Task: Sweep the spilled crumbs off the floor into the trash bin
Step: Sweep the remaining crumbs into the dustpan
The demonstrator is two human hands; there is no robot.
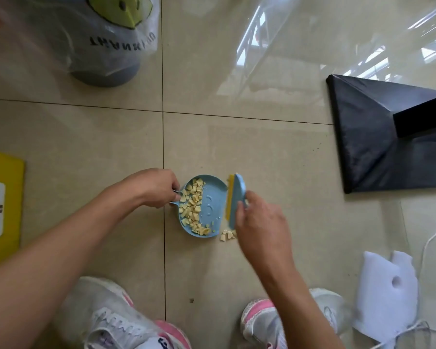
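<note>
A small light-blue dustpan (pixel 210 207) lies on the tiled floor at the centre, and my left hand (pixel 154 187) grips its handle. Many pale yellow crumbs (pixel 192 207) are piled in the pan's left half. My right hand (pixel 258 219) holds a little blue brush with yellow bristles (pixel 233 201) upright against the pan's open right edge. A few crumbs (pixel 227 234) still lie on the floor just below the brush. The grey trash bin (pixel 106 46), lined with a clear printed bag, stands at the upper left.
A black stand base (pixel 378 137) occupies the right side. A white foam piece (pixel 385 293) and white cord lie at the lower right. A yellow board with a white socket (pixel 0 202) sits at the left edge. My two shoes (pixel 116 321) are at the bottom.
</note>
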